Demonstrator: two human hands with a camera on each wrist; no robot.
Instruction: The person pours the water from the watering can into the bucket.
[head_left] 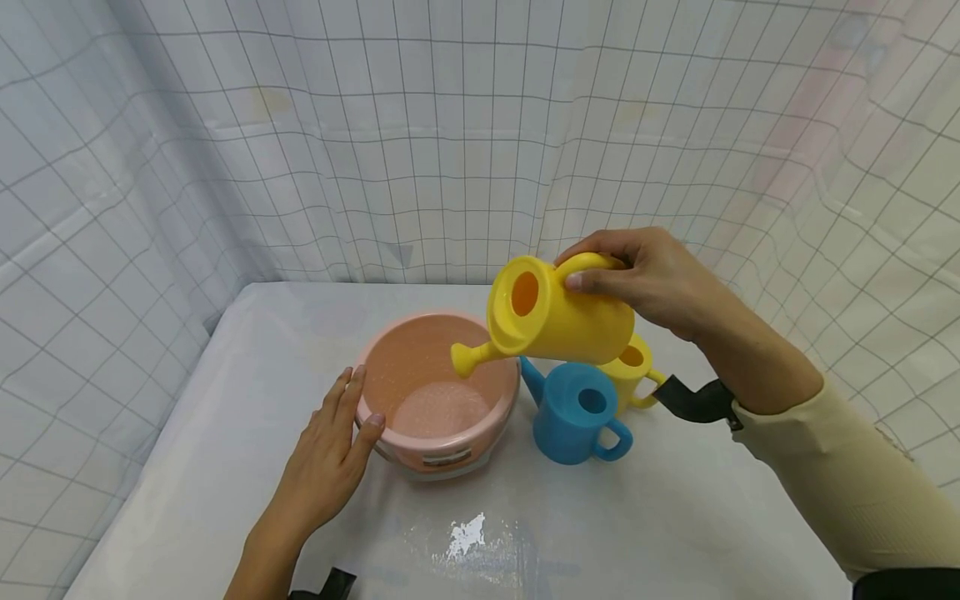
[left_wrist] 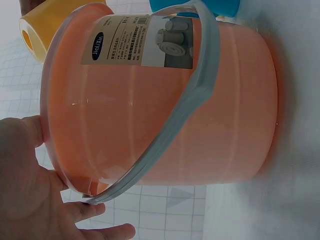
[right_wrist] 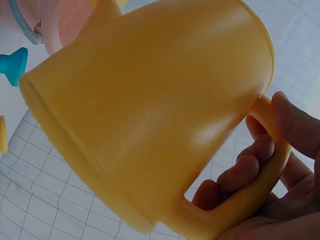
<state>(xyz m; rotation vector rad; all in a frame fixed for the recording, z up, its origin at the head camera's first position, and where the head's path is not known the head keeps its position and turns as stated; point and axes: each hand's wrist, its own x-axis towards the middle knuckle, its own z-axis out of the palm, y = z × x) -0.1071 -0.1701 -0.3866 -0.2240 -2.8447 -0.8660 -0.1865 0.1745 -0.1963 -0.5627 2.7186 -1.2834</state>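
Observation:
A yellow watering can (head_left: 577, 321) is tilted with its spout over the pink bucket (head_left: 420, 443). My right hand (head_left: 652, 279) grips it by the handle, the fingers curled through the loop in the right wrist view. The bucket stands upright on the table, its grey handle (left_wrist: 200, 80) hanging down the side. With fingers straight, my left hand (head_left: 322, 458) touches the bucket's left rim. Below the raised can stand a blue watering can (head_left: 573, 425) and, partly hidden behind it, a second yellow watering can (head_left: 626, 375). Whether water runs from the spout is too small to tell.
A white sheet covers the table (head_left: 225, 400). On its near part lies a shiny wet-looking patch (head_left: 467, 535). White curtains with a grid pattern (head_left: 420, 158) enclose the back and both sides.

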